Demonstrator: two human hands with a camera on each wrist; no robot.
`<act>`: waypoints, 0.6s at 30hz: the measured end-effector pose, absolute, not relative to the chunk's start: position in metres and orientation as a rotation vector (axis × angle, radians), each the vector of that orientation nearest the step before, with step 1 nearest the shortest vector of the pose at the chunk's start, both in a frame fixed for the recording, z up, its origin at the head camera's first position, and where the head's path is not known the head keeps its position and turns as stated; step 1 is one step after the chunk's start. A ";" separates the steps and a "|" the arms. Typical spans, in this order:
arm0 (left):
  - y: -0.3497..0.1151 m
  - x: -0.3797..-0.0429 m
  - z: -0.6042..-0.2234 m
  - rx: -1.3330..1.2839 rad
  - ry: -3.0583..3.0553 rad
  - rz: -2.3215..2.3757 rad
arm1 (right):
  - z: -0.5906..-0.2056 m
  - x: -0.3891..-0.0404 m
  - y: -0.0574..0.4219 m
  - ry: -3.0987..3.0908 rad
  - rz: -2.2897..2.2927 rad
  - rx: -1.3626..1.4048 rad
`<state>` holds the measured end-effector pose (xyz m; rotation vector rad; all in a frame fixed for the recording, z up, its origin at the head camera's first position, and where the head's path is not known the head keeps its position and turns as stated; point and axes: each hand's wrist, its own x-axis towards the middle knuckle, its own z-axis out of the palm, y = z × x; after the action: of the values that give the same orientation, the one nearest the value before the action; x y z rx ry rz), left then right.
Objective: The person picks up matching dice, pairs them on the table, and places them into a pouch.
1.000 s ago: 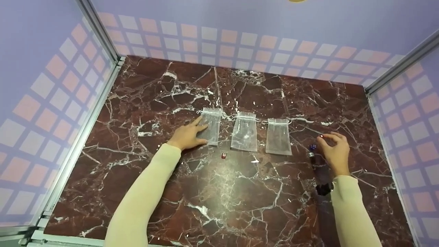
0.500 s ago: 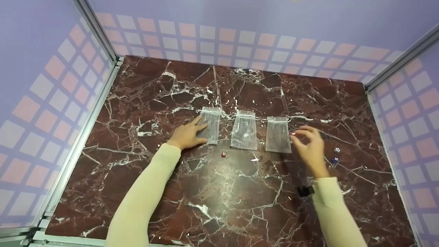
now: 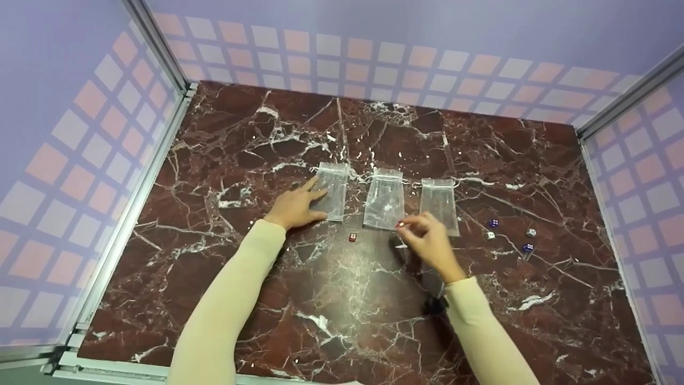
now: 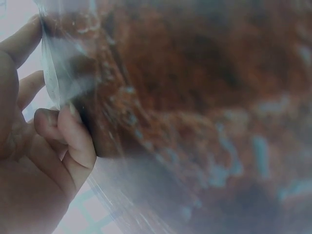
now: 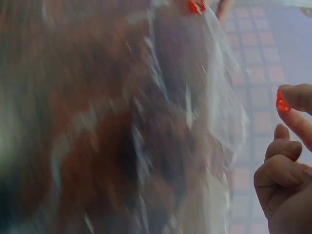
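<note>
My left hand [image 3: 295, 207] rests with spread fingers and thumb on the leftmost sheer drawstring bag [image 3: 334, 193]. Between thumb and index finger, my right hand [image 3: 432, 243] pinches a red die [image 5: 282, 100], near the lower right corner of the middle bag [image 3: 383, 200]. Partly behind that hand lies the right bag [image 3: 441, 195]. Another red die [image 3: 352, 237] sits on the table just below the gap between the left and middle bags. In the left wrist view, my fingers touch the blurred edge of a sheer bag [image 4: 51, 73].
To the right lie two blue dice [image 3: 494, 223], a white die [image 3: 490, 235] and a silvery white die [image 3: 531, 232]. The dark red marbled tabletop [image 3: 347, 321] is enclosed at the back and sides by lilac panels [image 3: 401, 32] with metal posts.
My right hand has carried the red die leftward from the right side, past the right bag to the middle one. Dice it covered now show. My left hand stays put.
</note>
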<state>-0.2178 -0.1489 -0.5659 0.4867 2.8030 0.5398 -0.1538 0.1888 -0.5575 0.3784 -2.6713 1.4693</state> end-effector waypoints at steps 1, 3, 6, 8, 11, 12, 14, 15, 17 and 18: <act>-0.149 -0.218 -0.566 0.488 2.803 0.538 | -0.560 -0.153 0.184 -2.683 1.465 0.418; -0.149 -0.218 -0.566 0.493 2.807 0.539 | -0.563 -0.152 0.174 -2.713 1.451 0.489; -0.150 -0.218 -0.565 0.492 2.808 0.546 | -0.568 -0.152 0.161 -2.779 1.410 0.587; -0.150 -0.218 -0.565 0.490 2.810 0.539 | -0.570 -0.152 0.154 -2.829 1.371 0.637; -0.150 -0.217 -0.565 0.483 2.808 0.526 | -0.572 -0.152 0.144 -2.899 1.341 0.682; -0.150 -0.216 -0.565 0.483 2.810 0.524 | -0.573 -0.152 0.142 -2.915 1.340 0.689; -0.150 -0.216 -0.566 0.484 2.810 0.528 | -0.574 -0.153 0.137 -2.951 1.338 0.696; -0.150 -0.216 -0.566 0.484 2.810 0.532 | -0.574 -0.153 0.135 -2.973 1.341 0.691; -0.150 -0.216 -0.566 0.489 2.812 0.541 | -0.574 -0.154 0.132 -3.009 1.333 0.682; -0.150 -0.216 -0.566 0.490 2.813 0.545 | -0.574 -0.154 0.130 -3.025 1.324 0.679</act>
<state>-0.2161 -0.1502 -0.5662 0.4902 2.8134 0.5446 -0.1545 0.1305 -0.5738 0.6787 -3.0253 1.3240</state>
